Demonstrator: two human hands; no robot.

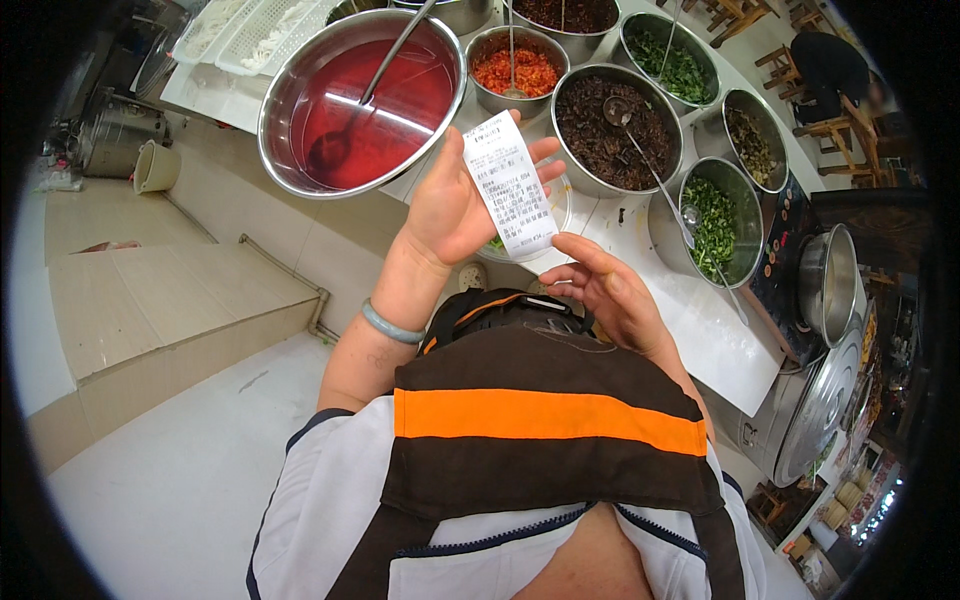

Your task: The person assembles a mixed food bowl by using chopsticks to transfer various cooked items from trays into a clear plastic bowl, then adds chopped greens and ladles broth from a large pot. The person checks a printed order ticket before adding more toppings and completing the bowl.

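Note:
A printed paper receipt (510, 190) lies across my left hand (445, 205), held between the thumb side and the fingers that show beyond its right edge. A pale bangle (392, 323) circles my left wrist. My right hand (610, 290) is at the receipt's lower right corner, index fingertip at the paper's edge, thumb apart and the other fingers loosely bent. Behind the receipt, a plate (568, 208) with something green on it is mostly covered. Just left of my left hand stands a large steel bowl (275, 130) of red liquid with a ladle (375, 85) in it.
On the white counter (690, 318) stand steel pots of chopped red pepper (520, 72), dark topping (610, 135) and chopped greens (712, 215), several with spoons. White baskets (235, 50) are at far left. A steel pot (828, 285) and large lid (820, 405) are at right; a tiled step (170, 300) at left.

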